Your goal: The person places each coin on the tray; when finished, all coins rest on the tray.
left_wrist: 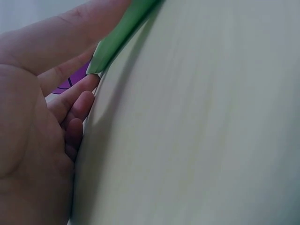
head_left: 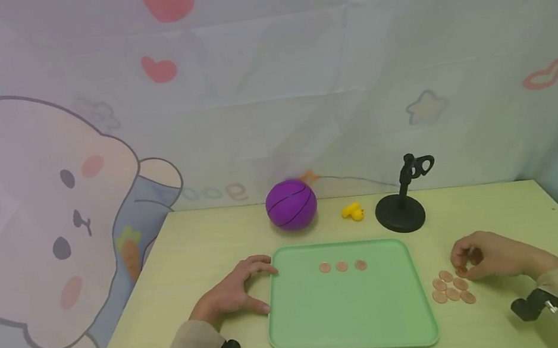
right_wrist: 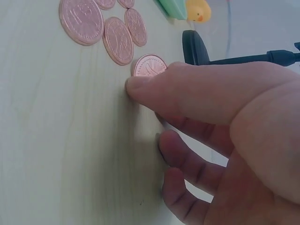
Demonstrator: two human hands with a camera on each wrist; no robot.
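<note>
Three copper-coloured coins [head_left: 342,266] lie in a spaced row on the green tray [head_left: 343,315], toward its far side, while six loose coins [head_left: 453,294] cluster on the pale surface [head_left: 212,232] just right of the tray. At the outer edge of that cluster, a person's right hand [head_left: 490,255] pinches another coin [right_wrist: 149,64] between thumb and forefinger; whether it is lifted off the surface is hard to tell. The left hand [head_left: 231,289], relaxed and holding nothing, rests its fingertips and thumb against the tray's left rim [head_left: 271,325], apparently steadying it. Judging by the split, the work is in its early part: three coins on the tray, one in the fingers, six outside it. The tray's raised right rim [head_left: 422,291] is the one barrier between the cluster and the row. Behind the tray stand a purple ball [head_left: 291,205], small yellow duck toys [head_left: 352,211] and, off its far right corner, a black stand [head_left: 401,213], none of them in the way. A curtain [head_left: 301,104] printed with hearts hangs beyond the tray.
</note>
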